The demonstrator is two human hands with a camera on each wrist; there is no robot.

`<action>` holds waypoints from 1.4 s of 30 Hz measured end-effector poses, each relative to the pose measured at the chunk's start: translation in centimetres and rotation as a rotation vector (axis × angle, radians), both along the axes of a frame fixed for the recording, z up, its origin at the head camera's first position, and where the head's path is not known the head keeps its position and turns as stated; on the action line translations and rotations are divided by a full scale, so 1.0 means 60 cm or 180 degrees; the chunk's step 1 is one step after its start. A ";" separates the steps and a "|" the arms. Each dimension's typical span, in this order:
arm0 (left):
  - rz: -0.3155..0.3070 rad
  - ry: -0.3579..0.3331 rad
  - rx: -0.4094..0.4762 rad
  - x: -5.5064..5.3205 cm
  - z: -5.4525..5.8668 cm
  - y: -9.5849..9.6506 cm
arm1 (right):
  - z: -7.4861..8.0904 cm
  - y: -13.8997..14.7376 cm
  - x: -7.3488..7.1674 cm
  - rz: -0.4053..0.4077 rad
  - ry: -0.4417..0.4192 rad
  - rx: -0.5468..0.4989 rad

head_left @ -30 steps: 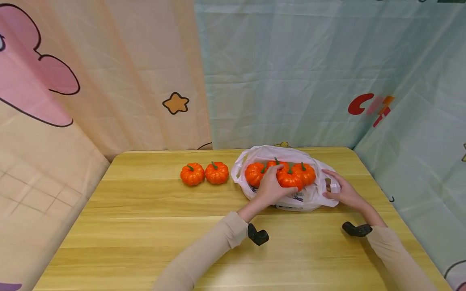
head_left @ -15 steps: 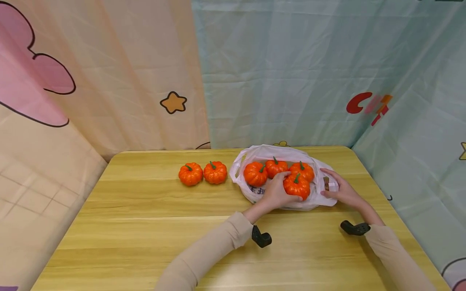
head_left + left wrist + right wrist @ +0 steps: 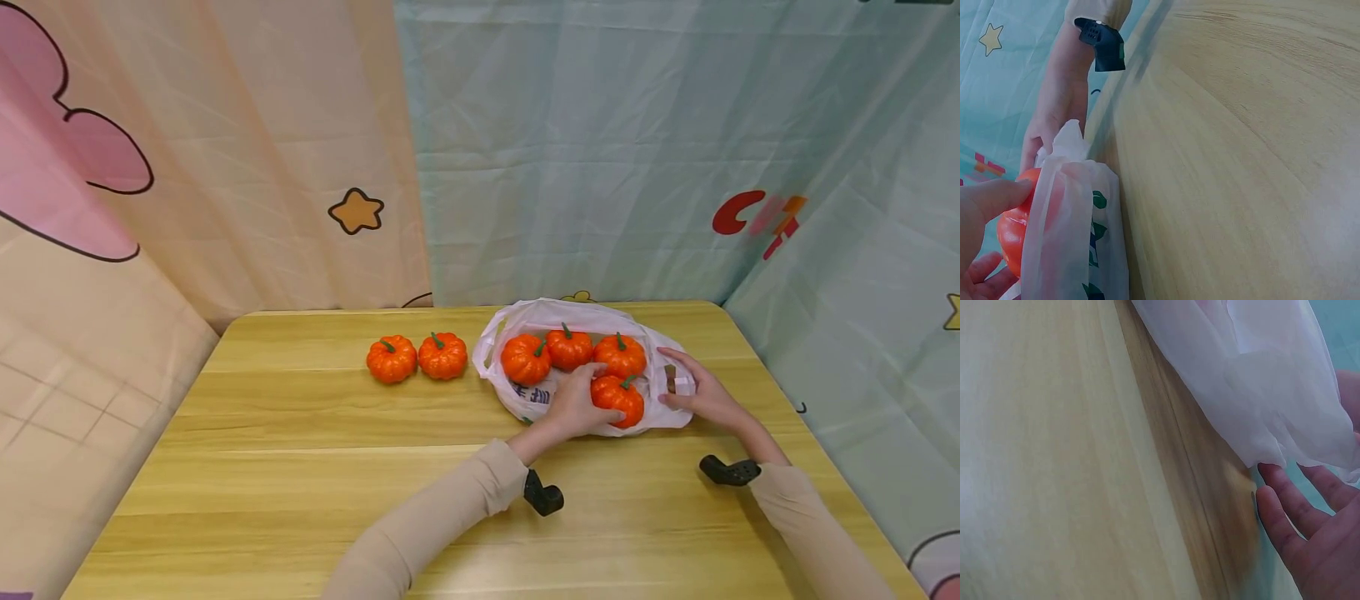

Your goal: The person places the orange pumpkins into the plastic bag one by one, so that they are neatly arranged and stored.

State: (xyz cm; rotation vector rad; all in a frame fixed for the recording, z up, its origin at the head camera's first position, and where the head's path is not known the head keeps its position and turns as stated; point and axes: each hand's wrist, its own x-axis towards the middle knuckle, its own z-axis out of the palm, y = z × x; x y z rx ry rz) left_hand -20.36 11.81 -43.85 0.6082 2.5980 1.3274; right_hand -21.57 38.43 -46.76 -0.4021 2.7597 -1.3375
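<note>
A white plastic bag (image 3: pixel 551 310) lies spread at the back right of the table, its mouth facing up. My left hand (image 3: pixel 573 408) grips an orange toy pumpkin (image 3: pixel 622 402) at the bag's front side; its thumb and the pumpkin (image 3: pixel 1014 234) show in the left wrist view. Three more pumpkins sit in the bag: one at the left (image 3: pixel 525 360), one at the back (image 3: pixel 568 348) and one at the right (image 3: pixel 621 357). My right hand (image 3: pixel 705 396) holds the bag's right end by the handle; some fingertips are hidden behind the plastic.
Two more pumpkins stand side by side left of the bag, one (image 3: pixel 392 360) beside the other (image 3: pixel 442 356). The wooden table (image 3: pixel 285 467) meets printed curtains (image 3: pixel 615 167) at the back and sides. Each wrist carries a black device (image 3: pixel 729 472).
My left hand has moved the gripped pumpkin right and toward the front of the bag, away from the other three. My right hand stays at the bag's right end.
</note>
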 end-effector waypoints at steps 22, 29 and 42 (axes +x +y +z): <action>0.0150 0.0093 0.0001 0.008 -0.021 0.002 | 0.003 -0.005 0.002 -0.0017 0.0057 0.0084; 0.0141 0.0145 0.0022 0.010 -0.028 0.002 | -0.001 -0.004 -0.001 0.0000 0.0015 -0.0044; 0.0038 0.0241 0.0213 0.011 -0.026 0.001 | 0.000 -0.004 -0.004 0.0019 -0.0022 -0.0090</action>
